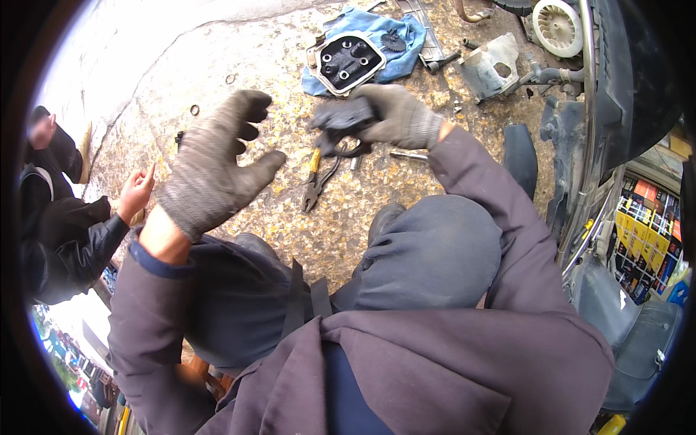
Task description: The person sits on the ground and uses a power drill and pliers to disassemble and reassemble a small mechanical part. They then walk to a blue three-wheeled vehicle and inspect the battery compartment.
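My left hand [221, 163], in a grey knit glove, is raised over the floor at left with its fingers apart and nothing in it. My right hand [400, 116], gloved alike, grips a black engine part [344, 119]; motion blur hides its exact kind. Just below that part, pliers [312, 185] with yellow and dark handles lie on the speckled floor, their jaws toward me. Beyond my right hand a black engine cover [352, 64] with a pale rim lies hollow side up on a blue cloth [406, 43], beside a dark gear [394, 40].
Another person's hand [136, 192] reaches in at left. Small rings [194, 110] lie beyond my left hand. A metal rod [409, 155] lies below my right wrist. At right stand a grey metal shroud [491, 69], a white fan wheel [557, 27] and a motorcycle's body panels [562, 138].
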The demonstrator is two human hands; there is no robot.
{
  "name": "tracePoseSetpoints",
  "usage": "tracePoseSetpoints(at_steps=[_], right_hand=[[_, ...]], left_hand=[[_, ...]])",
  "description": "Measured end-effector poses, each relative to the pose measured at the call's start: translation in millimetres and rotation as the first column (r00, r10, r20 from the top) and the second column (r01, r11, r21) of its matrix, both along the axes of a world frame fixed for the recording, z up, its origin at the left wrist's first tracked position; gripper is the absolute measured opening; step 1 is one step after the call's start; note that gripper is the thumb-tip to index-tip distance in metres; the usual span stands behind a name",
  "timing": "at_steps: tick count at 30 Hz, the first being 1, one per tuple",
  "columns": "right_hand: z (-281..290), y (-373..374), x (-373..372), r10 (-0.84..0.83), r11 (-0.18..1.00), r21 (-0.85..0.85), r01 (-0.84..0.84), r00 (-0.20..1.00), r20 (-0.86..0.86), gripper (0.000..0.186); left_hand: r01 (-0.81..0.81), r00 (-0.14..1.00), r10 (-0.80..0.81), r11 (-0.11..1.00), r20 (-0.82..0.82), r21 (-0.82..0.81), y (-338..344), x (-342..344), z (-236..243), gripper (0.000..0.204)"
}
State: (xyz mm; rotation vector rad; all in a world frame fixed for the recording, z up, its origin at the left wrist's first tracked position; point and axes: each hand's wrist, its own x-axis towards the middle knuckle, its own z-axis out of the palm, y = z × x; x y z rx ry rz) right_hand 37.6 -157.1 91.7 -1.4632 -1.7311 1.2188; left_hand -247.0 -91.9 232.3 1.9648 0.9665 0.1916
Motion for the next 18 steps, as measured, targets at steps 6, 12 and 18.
tracePoseSetpoints(at_steps=[6,12,18], right_hand=[[-75,-29,90,-0.630,0.716,0.010,0.698,0.640,0.439,0.031],[-94,-41,102,-0.724,0.554,0.012,0.832,0.475,0.501,0.035],[-96,-32,109,-0.611,0.616,0.027,0.787,0.456,0.647,0.038]], left_hand=[[-0.131,0.989,0.140,0.980,0.052,-0.150,8,-10,0,0.053],[-0.177,0.980,0.192,0.961,0.055,-0.213,12,-10,1,0.049],[-0.206,0.972,0.225,0.954,0.065,-0.218,14,-12,1,0.049]])
